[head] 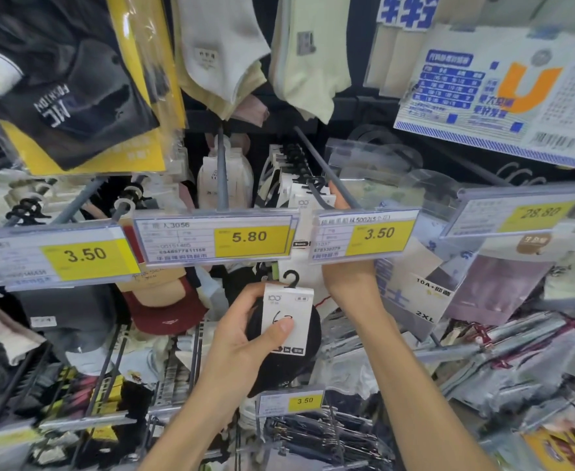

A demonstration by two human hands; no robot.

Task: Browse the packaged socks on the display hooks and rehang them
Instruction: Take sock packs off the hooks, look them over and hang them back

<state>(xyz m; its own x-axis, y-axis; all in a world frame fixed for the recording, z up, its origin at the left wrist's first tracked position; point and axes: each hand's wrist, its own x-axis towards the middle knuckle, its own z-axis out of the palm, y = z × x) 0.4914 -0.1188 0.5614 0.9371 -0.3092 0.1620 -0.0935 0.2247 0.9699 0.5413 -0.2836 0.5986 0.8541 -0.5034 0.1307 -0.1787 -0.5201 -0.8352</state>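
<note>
My left hand [245, 338] grips a pack of black socks [289, 365] with a white card label and a small black hanger hook on top, held below the price rail. My right hand [347, 277] reaches up behind the 3.50 price tag [364, 234]; its fingers show above the tag by the metal display hook [326, 171], touching the white-carded sock packs [299, 195] hanging there. The tag hides most of that hand, so its grip is unclear.
Price tags 5.80 [216, 237], 3.50 [51, 256] and 28.80 [517, 212] line the hook ends. Black, cream and pale green socks hang above. A blue-and-orange package [503, 93] tilts at the upper right. Bagged goods crowd the lower right, and more hooks sit below.
</note>
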